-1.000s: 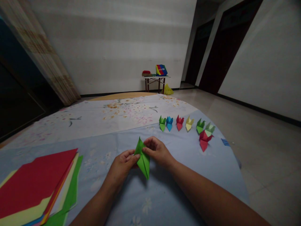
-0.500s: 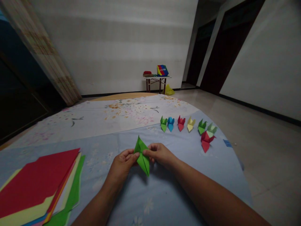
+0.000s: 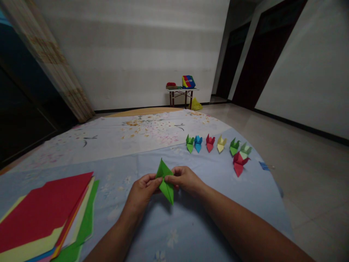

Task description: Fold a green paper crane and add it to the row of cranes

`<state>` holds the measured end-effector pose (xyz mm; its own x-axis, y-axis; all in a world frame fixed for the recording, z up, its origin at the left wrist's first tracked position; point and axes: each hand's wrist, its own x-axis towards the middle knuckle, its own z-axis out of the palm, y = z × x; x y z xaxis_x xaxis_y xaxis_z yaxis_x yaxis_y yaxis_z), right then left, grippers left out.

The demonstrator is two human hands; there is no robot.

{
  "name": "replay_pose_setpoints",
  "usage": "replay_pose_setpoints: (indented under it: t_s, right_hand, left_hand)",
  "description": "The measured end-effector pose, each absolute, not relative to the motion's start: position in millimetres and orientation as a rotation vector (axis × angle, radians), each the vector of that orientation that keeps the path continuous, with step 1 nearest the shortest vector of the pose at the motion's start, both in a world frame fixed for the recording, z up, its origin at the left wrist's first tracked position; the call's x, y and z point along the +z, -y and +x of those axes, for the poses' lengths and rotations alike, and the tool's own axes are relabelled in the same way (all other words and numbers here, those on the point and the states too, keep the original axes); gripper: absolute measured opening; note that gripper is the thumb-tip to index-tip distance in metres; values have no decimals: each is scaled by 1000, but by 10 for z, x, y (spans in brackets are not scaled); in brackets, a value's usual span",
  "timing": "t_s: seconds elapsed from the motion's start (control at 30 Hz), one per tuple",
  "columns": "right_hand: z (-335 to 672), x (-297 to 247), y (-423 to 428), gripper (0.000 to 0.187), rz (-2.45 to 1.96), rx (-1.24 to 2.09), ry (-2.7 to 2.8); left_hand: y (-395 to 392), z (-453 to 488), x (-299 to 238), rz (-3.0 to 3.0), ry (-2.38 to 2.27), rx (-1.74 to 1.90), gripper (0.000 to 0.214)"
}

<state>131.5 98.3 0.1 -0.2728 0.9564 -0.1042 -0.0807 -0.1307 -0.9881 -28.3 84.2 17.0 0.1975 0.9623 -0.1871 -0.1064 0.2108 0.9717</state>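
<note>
A green folded paper (image 3: 167,189), long and diamond-shaped with pointed ends, is held just above the blue cloth between both hands. My left hand (image 3: 145,186) pinches its left edge, thumb on top and fingers behind. From the other side my right hand (image 3: 185,179) grips it, its thumb pressed on the middle of the paper close to the left thumb. The fingertips under the paper are partly hidden. Beyond the right hand stand several folded paper cranes, among them a blue one (image 3: 198,144), a yellow one (image 3: 221,144) and a large red one (image 3: 239,164).
A stack of coloured paper sheets (image 3: 46,207) lies at the left. The round table wears a floral tablecloth (image 3: 120,207). A small blue item (image 3: 264,166) sits at its right edge. Against the far wall stands a small table (image 3: 182,90) with a colourful box (image 3: 188,82).
The hands and the green paper have hardly moved. My right thumb has slid slightly left over the middle of the paper, nearer the left thumb.
</note>
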Motion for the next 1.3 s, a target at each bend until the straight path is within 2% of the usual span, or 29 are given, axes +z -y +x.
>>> replay_pose_setpoints:
  t_s: [0.23, 0.67, 1.3]
  right_hand:
    - [1344, 17, -982, 31, -1083, 1583, 1347]
    - [1331, -1, -940, 16, -1102, 1685, 1440]
    - [1316, 113, -884, 13, -1143, 1739, 1494]
  left_hand:
    - [-826, -258, 126, 1105, -1098, 976, 27]
    - [-921, -365, 193, 1164, -1073, 1043, 25]
    - [-954, -412, 212, 1062, -999, 1121, 17]
